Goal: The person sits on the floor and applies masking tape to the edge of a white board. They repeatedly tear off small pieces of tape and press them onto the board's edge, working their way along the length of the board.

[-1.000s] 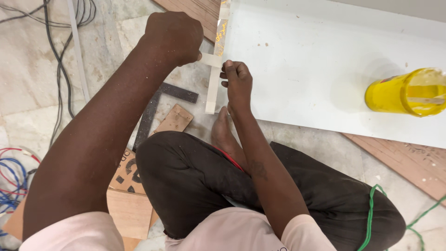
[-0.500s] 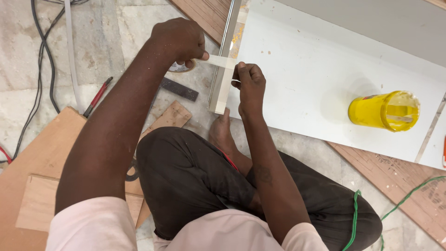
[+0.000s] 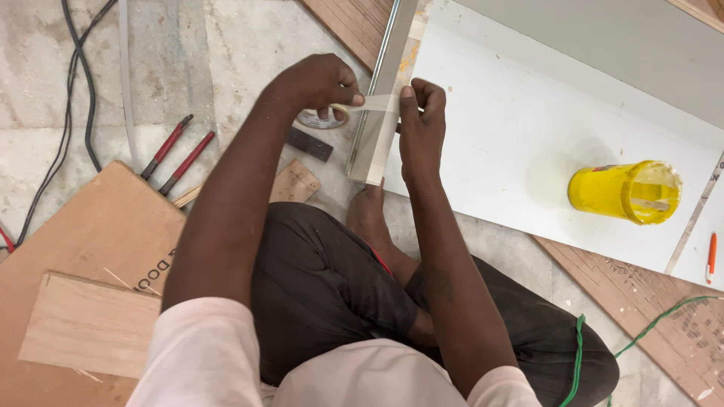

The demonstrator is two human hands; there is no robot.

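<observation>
Two hands: both were on one strip of pale masking tape (image 3: 379,103), stretched across a long metal strip (image 3: 381,83) that lay along the edge of a white board (image 3: 528,136).
Left hand (image 3: 320,81): fingers curled shut, thumb and forefinger pinching the tape's left end, with the tape roll (image 3: 323,118) just under the palm.
Right hand (image 3: 422,120): fingers folded in, thumb pressing the tape's right end down onto the board beside the metal strip.
Risk of slack: the tape could wrinkle or stick to itself, likely if the left pull eased before the span was pressed flat.
Risk of shift: the metal strip might slide off the board's edge, since only the tape and a bare foot (image 3: 369,218) near its lower end appeared to steady it.
Risk of tearing: too hard a pull over the strip's sharp edge could split the tape.
Nearby: a small dark block (image 3: 309,144) lay just beside the roll; red-handled pliers (image 3: 177,154) lay on the stone floor (image 3: 45,60) further left.
In the way: plywood pieces (image 3: 90,249) crowded the left side; black cables (image 3: 79,90) ran well apart.
On the board: a yellow tub (image 3: 622,192) lay on its side, well clear of the hands.
Right edge: a green cord (image 3: 577,354) and an orange pen (image 3: 711,256).
</observation>
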